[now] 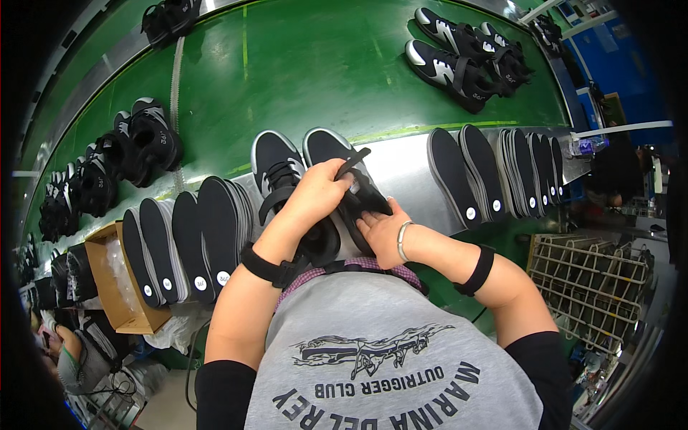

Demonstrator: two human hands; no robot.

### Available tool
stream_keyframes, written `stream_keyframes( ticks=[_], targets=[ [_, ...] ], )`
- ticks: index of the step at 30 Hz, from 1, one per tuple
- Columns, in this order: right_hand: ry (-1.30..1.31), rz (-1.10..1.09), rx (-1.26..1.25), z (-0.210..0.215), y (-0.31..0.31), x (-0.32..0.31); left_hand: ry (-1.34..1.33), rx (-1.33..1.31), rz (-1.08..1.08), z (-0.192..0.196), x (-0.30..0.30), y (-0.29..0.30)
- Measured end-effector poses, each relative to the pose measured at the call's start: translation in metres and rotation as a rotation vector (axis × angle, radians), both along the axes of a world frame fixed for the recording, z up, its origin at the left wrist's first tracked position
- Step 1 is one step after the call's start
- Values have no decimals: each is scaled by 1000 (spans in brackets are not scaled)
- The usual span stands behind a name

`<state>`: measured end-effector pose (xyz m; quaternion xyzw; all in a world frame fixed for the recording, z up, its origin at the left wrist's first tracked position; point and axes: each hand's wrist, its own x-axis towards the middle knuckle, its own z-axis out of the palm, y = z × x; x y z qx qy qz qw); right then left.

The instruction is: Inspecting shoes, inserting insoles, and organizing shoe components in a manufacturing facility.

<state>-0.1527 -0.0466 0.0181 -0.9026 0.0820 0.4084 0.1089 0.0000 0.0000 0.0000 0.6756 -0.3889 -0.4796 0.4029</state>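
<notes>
Two black-and-white sneakers stand side by side on the steel ledge in front of me. My left hand (315,195) grips the tongue and strap of the right-hand sneaker (337,154), pulling it up. My right hand (380,233) is pushed into that sneaker's opening, fingers partly hidden inside. The left-hand sneaker (276,168) stands untouched beside my left wrist.
Rows of black insoles stand on edge at left (179,244) and right (494,172). More sneakers ride the green conveyor belt (301,64), far right (462,54) and far left (136,147). An open cardboard box (115,287) is at the left, a wire rack (595,279) at the right.
</notes>
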Motion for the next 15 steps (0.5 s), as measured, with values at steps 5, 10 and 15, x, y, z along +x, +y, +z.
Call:
stream_keyframes(
  ticks=[5,10,15],
  targets=[
    [199,93,-21,11,1,13,-145,-101,99,-4,-4,7],
    [318,23,43,18,-3,10,-216,-98,127,-2,-13,5],
    [121,-51,78,10,-10,-2,-179,-127,158,0,-15,7]
  ],
)
